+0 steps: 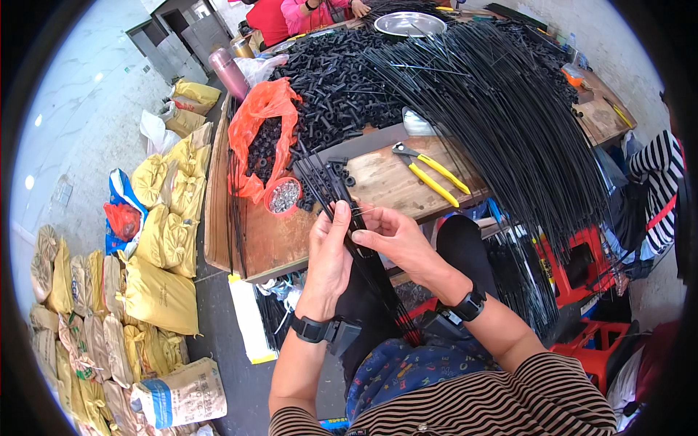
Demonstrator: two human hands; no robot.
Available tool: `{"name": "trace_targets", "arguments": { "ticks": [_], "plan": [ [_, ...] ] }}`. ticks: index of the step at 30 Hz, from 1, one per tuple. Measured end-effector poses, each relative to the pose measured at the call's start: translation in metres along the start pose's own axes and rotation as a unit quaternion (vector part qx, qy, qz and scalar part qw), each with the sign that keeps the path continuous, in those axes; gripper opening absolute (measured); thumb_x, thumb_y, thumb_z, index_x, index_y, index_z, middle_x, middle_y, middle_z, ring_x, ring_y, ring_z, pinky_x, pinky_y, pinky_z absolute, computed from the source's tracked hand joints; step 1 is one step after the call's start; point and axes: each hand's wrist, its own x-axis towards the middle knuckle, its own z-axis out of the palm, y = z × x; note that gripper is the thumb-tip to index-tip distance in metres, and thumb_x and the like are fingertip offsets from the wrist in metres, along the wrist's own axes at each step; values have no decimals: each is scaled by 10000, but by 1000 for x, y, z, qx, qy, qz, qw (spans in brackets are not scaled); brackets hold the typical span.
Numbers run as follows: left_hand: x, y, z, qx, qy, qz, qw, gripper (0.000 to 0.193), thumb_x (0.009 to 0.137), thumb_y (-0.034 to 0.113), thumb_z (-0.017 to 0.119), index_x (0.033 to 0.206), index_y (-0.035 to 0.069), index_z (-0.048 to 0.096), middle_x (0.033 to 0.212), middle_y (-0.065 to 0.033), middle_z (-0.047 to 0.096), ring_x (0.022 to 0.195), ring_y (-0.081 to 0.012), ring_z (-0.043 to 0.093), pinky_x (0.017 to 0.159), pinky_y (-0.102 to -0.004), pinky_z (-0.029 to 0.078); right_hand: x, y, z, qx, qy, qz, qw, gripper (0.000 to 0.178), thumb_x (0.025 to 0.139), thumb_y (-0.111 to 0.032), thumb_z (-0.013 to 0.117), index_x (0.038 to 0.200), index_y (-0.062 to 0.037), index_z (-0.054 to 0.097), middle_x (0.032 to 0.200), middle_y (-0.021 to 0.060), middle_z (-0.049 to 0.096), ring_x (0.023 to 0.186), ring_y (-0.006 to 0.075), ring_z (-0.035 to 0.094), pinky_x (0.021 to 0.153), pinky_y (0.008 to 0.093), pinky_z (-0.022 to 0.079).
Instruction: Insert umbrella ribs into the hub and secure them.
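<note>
Over the table's near edge, my left hand [329, 247] is closed round a slim bundle of thin black rods [384, 291]. Thicker black plastic ends fan out above the fingers, and the lower ends reach down to my lap, with a reddish glint there. At the bundle's right side, my right hand [400, 240] has its thumb and bent fingers closed against the rods. A fine pale strand shows by those fingertips, too thin to name. Left of the bundle stands a small red bowl [297, 190] of small shiny metal pieces. End nippers [434, 174] with yellow handles lie to the right.
Small black plastic parts [327, 87] are heaped behind, beside a red plastic bag [246, 134]. A big sheaf of long black rods [509, 116] overhangs the table's right side. A metal dish [409, 24] and a person in pink [294, 16] are beyond. Yellow sacks [161, 291] line the left floor.
</note>
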Motion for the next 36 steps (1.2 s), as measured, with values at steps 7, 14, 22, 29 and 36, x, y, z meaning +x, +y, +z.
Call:
{"name": "trace_targets", "arguments": {
  "ticks": [7, 14, 22, 29, 36],
  "plan": [
    [-3, 8, 5, 6, -7, -16, 1000, 385, 937, 389, 544, 1092, 36, 543, 1050, -151, 617, 959, -214, 622, 856, -354, 508, 6, 21, -14, -6, -19, -6, 1000, 199, 823, -101, 723, 995, -44, 643, 975, -51, 607, 868, 28, 540, 776, 194, 437],
    [-5, 7, 8, -27, -7, 0, 1000, 329, 959, 323, 528, 1065, 15, 569, 992, -108, 641, 910, -160, 622, 837, -297, 489, 1, 18, -6, 36, -15, -9, 999, 166, 830, -98, 715, 971, -53, 639, 959, -47, 608, 878, 33, 537, 793, 201, 436],
    [-7, 5, 7, -39, -22, -3, 999, 332, 963, 338, 516, 1080, 30, 559, 1026, -105, 631, 975, -165, 600, 873, -312, 473, -4, 16, -4, 49, 8, -17, 999, 157, 842, -119, 706, 971, -52, 645, 949, -44, 607, 890, 36, 529, 800, 212, 428],
    [-11, 7, 9, -1, -46, 12, 999, 373, 965, 371, 489, 1122, 33, 499, 1018, -160, 620, 1083, -260, 580, 918, -392, 479, -5, 13, -6, 42, 10, 5, 999, 138, 836, -121, 713, 946, -61, 655, 916, -59, 595, 844, 28, 512, 763, 205, 417],
    [-5, 5, 4, 68, -16, 24, 997, 383, 957, 394, 502, 1117, 46, 502, 1028, -187, 620, 1014, -237, 605, 869, -379, 511, -1, 26, -3, -17, 20, -43, 999, 144, 840, -148, 713, 926, -62, 636, 908, -58, 584, 818, 18, 501, 735, 208, 425]
  ]
}}
